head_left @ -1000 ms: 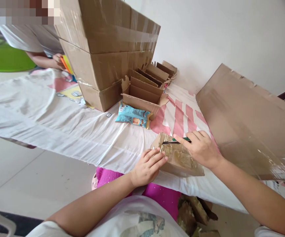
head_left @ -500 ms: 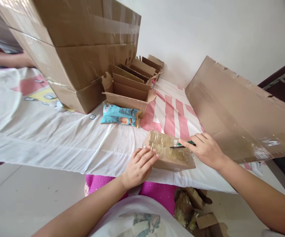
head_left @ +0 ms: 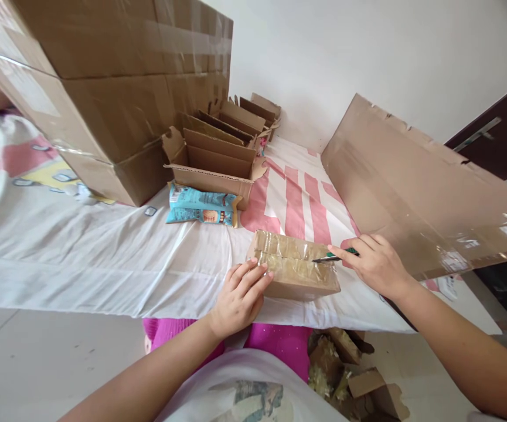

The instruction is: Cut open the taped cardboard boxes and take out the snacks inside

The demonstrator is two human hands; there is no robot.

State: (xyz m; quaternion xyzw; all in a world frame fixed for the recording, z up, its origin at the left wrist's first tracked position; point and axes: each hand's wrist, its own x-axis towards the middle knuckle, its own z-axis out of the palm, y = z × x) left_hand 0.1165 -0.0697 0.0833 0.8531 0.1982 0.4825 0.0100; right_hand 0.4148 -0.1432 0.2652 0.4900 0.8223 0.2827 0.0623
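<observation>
A small cardboard box [head_left: 299, 280], its top covered in clear tape, lies on the cloth near the table's front edge. My left hand [head_left: 241, 293] rests on the box's left end with fingers stretched out and laid flat. In my right hand [head_left: 375, 262] is a utility knife [head_left: 339, 255] with a green handle, held with the index finger along it. The blade points left and touches, or nearly touches, the tape on the box's top. My right palm hides the rear of the handle.
A blue snack packet [head_left: 203, 205] lies before an open cardboard box [head_left: 213, 164], with several more open boxes behind. Large taped cartons [head_left: 116, 105] stand at left, a big cardboard sheet [head_left: 402, 181] leans at right. Cardboard scraps [head_left: 350, 375] lie on the floor. Part of another person shows far left.
The view has shifted slightly to the right. The knife tip has moved a little rightward along the taped top, while my left hand stays on the box.
</observation>
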